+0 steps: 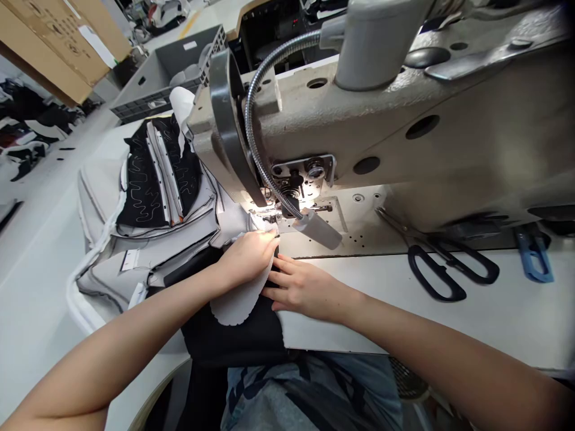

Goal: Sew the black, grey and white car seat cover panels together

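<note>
My left hand [246, 257] is closed on a light grey fabric piece [238, 302], its fingertips close to the lit presser foot of the sewing machine [309, 114]. The grey piece hangs toward me over black fabric [229, 338], which drapes past the table edge. To the right, my right hand [305, 290] lies flat with its fingers stretched out, the tips touching the edge of the black fabric. Left of the needle area, the bulky grey and black sewn cover [179, 239] is bunched up. The stitching point itself is partly hidden by my left fingers.
Black-handled scissors [438, 275] lie right of the needle, their blades on the machine bed. Beyond them is a blue-handled tool [534, 257]. A flexible metal lamp neck [251, 114] arches before the machine head. A grey crate [157, 72] and a cardboard box [67, 42] stand behind.
</note>
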{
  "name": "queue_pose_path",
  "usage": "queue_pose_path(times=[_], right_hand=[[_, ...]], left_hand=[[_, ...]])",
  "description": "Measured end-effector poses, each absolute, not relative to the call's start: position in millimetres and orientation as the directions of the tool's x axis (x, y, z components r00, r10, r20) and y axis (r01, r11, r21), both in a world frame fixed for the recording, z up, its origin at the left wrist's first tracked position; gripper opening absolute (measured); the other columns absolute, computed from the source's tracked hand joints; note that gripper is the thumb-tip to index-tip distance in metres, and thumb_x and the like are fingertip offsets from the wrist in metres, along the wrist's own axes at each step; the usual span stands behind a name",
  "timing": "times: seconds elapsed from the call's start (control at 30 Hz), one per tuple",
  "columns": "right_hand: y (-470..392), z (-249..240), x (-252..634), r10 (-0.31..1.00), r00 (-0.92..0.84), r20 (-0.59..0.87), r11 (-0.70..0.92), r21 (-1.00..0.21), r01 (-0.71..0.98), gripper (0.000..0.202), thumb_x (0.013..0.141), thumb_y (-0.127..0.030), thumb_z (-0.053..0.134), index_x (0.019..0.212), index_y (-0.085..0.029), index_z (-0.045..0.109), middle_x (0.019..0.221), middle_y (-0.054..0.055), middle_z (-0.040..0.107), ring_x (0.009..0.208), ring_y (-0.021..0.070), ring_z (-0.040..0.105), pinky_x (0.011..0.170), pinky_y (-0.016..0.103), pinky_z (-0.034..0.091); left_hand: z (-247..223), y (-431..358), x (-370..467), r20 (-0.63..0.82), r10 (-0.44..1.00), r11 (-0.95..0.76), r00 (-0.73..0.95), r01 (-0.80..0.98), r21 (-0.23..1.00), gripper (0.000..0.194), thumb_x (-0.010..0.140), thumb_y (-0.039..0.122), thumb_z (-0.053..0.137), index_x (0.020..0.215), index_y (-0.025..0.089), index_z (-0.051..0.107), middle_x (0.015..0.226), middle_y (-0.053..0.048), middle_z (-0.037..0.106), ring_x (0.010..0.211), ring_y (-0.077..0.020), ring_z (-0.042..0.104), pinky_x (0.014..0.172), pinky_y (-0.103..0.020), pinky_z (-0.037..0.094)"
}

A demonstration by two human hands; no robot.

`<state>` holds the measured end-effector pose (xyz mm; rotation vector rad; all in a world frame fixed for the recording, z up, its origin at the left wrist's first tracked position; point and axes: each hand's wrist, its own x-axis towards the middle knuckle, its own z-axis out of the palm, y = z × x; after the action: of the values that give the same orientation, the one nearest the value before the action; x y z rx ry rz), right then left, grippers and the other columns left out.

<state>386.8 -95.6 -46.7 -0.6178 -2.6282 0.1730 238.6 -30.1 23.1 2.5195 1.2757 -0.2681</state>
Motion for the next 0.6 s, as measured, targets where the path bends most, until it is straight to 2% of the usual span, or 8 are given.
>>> queue_pose_path(times=[0.13, 0.23, 0.43, 0.53, 0.6], right_hand=[[-88, -48, 386, 0.486, -0.772, 0.409, 0.874, -0.241, 0.422, 0.03, 0.095, -0.034, 0.05, 0.113, -0.015, 0.065, 0.117, 0.012, 0.061, 0.124, 0.0314, 0.044, 0.107, 0.05, 0.036], [-86, -48, 383, 0.507, -0.742, 0.439, 0.862, -0.244, 0.445, 0.027, 0.095, -0.028, 0.05, 0.112, -0.014, 0.065, 0.116, 0.011, 0.061, 0.122, 0.0304, 0.046, 0.11, 0.049, 0.033], [-90, -52, 384, 0.523, -0.693, 0.495, 0.85, -0.242, 0.469, 0.025, 0.096, -0.023, 0.045, 0.098, -0.011, 0.068, 0.096, 0.01, 0.065, 0.109, 0.0247, 0.056, 0.102, 0.04, 0.045], [-91, -54, 385, 0.521, -0.681, 0.515, 0.85, -0.233, 0.473, 0.025, 0.096, -0.022, 0.045, 0.097, -0.01, 0.067, 0.095, 0.01, 0.065, 0.109, 0.0245, 0.057, 0.103, 0.038, 0.046], [-91, -54, 385, 0.512, -0.686, 0.517, 0.855, -0.229, 0.466, 0.024, 0.095, -0.022, 0.047, 0.097, -0.009, 0.067, 0.096, 0.01, 0.066, 0.109, 0.0245, 0.058, 0.102, 0.038, 0.047]], left_hand=[[16, -26, 238, -0.285, 0.69, -0.698, 0.665, 0.716, -0.022, 0.033, 0.094, 0.015, 0.031, 0.09, 0.014, 0.063, 0.09, -0.011, 0.064, 0.093, -0.0237, 0.06, 0.081, -0.034, 0.048], [7, -26, 232, -0.267, 0.672, -0.733, 0.691, 0.673, -0.102, 0.033, 0.095, 0.017, 0.03, 0.092, 0.013, 0.063, 0.087, -0.012, 0.062, 0.096, -0.0257, 0.058, 0.08, -0.034, 0.047], [-12, -36, 220, -0.106, 0.756, -0.655, 0.646, 0.749, -0.103, 0.035, 0.098, 0.025, 0.026, 0.099, 0.015, 0.06, 0.094, -0.012, 0.06, 0.09, -0.0233, 0.056, 0.077, -0.034, 0.045], [-14, -37, 220, -0.107, 0.791, -0.61, 0.602, 0.788, -0.078, 0.035, 0.099, 0.026, 0.026, 0.095, 0.016, 0.059, 0.089, -0.01, 0.058, 0.083, -0.0218, 0.055, 0.072, -0.033, 0.044], [-13, -35, 221, -0.131, 0.767, -0.641, 0.629, 0.763, -0.089, 0.031, 0.098, 0.023, 0.029, 0.09, 0.017, 0.059, 0.087, -0.009, 0.058, 0.083, -0.0217, 0.054, 0.072, -0.033, 0.043]])
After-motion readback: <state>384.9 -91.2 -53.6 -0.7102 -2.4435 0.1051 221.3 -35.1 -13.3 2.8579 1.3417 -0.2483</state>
